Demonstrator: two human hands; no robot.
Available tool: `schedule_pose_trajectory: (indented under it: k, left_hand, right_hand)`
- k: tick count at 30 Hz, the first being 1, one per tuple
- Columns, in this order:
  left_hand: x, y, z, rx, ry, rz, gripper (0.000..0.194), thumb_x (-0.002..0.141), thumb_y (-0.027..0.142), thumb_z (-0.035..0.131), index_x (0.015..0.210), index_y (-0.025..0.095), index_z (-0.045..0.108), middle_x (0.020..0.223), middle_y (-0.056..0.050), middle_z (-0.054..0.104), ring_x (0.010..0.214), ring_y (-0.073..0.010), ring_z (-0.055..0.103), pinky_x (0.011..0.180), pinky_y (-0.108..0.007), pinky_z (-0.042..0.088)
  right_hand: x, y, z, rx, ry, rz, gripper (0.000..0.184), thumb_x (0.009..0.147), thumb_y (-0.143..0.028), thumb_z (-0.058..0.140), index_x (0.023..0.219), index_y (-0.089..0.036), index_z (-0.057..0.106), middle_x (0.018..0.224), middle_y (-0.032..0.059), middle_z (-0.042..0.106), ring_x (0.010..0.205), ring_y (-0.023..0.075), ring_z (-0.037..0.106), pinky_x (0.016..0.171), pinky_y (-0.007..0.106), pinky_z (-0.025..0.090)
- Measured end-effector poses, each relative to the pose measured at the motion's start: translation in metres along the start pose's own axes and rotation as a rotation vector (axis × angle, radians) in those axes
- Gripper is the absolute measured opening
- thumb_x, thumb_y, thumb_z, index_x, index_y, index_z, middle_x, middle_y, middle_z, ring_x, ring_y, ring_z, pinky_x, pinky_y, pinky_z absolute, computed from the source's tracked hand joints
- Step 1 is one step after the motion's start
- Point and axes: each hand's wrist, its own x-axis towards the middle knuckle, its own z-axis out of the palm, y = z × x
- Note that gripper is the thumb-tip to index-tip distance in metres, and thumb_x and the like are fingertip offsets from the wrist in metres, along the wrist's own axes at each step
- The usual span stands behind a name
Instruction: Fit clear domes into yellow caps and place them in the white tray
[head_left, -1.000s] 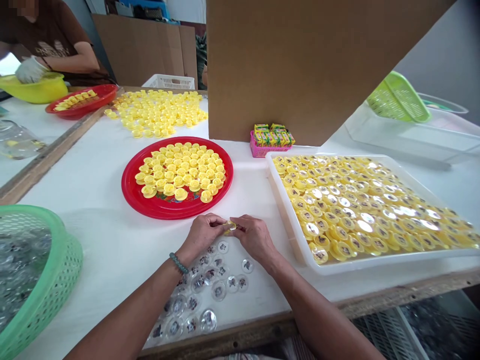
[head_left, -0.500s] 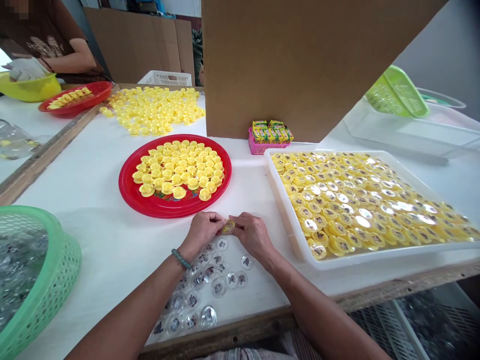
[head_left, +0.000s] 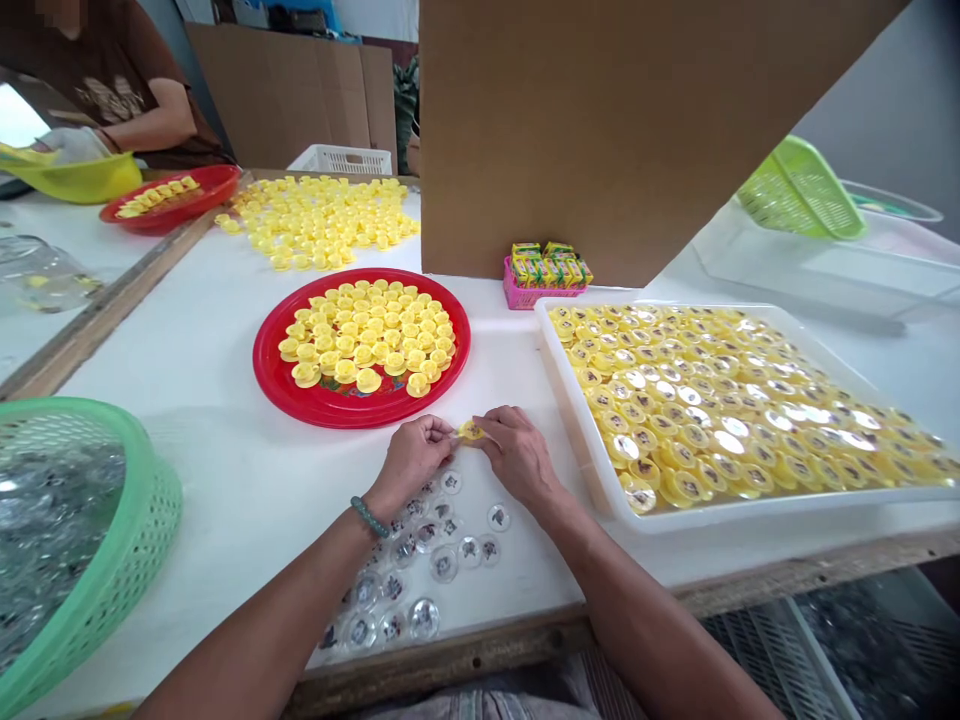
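Between my two hands, just in front of the red tray, is a small round yellow plastic piece (head_left: 471, 430) with a dark print on its face. My left hand (head_left: 415, 460), a green bead bracelet at its wrist, pinches the piece's left side. Thumb and fingers of my right hand (head_left: 519, 455) close on its right side. Clear printed discs (head_left: 443, 563) lie scattered on the white table below my hands. The red tray (head_left: 274, 395) bears many yellow hat-shaped pieces (head_left: 367, 380). To the right, a white tray (head_left: 592, 470) is filled with yellow pieces topped by printed discs.
A green basket (head_left: 154, 500) of clear parts stands at left. Loose yellow pieces (head_left: 330, 215) cover the far table. A pink basket (head_left: 525, 296) of small boxes sits against a cardboard panel (head_left: 600, 140). At far left a person in gloves (head_left: 79, 145) handles a yellow bowl (head_left: 97, 180).
My view has shifted slightly left. Both hands stay closed on the yellow piece, which has turned a little between the fingers. The person at far left has tilted the yellow bowl.
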Motion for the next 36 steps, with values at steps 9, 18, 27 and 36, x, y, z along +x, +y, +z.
schedule_pose_trajectory:
  k: [9, 18, 27, 36]
  left_hand:
    - [-0.013, 0.014, -0.028, 0.408, -0.05, 0.092, 0.007, 0.07, 0.022, 0.058, 0.071, 0.017, 0.063, 0.067, -0.003, 0.063, 0.063, -0.0186, 0.057, 0.055, -0.026, 0.041]
    - [-0.017, 0.02, -0.024, 0.343, -0.208, 0.059, 0.013, 0.072, 0.022, 0.057, 0.08, 0.017, 0.065, 0.07, -0.003, 0.064, 0.064, -0.0187, 0.056, 0.054, -0.026, 0.038]
    - [-0.028, 0.036, -0.009, -0.42, -0.169, -0.071, 0.029, 0.071, 0.029, 0.071, 0.094, 0.011, 0.065, 0.084, -0.007, 0.065, 0.074, -0.015, 0.056, 0.069, -0.024, 0.044]
    - [-0.026, 0.037, -0.006, -0.481, -0.09, -0.049, 0.021, 0.07, 0.027, 0.074, 0.082, 0.011, 0.066, 0.074, -0.004, 0.062, 0.066, -0.012, 0.053, 0.062, -0.021, 0.041]
  right_hand:
    - [-0.015, -0.022, -0.012, 0.206, -0.317, -0.361, 0.023, 0.08, -0.013, 0.06, 0.1, -0.021, 0.065, 0.098, 0.0055, 0.065, 0.093, 0.0183, 0.057, 0.082, 0.03, 0.047]
    - [-0.015, -0.016, 0.002, 0.254, -0.258, -0.219, 0.021, 0.088, -0.011, 0.045, 0.089, -0.017, 0.065, 0.086, 0.0069, 0.067, 0.083, 0.0169, 0.06, 0.077, 0.028, 0.045]
    - [-0.004, -0.023, -0.003, 1.138, -0.062, 0.449, 0.021, 0.082, -0.037, 0.057, 0.078, -0.016, 0.062, 0.069, 0.0016, 0.059, 0.063, 0.0119, 0.05, 0.061, 0.024, 0.04]
    - [-0.006, -0.023, -0.006, 1.007, -0.012, 0.338, 0.019, 0.083, -0.034, 0.059, 0.092, -0.019, 0.064, 0.079, 0.0015, 0.059, 0.069, 0.012, 0.05, 0.065, 0.026, 0.042]
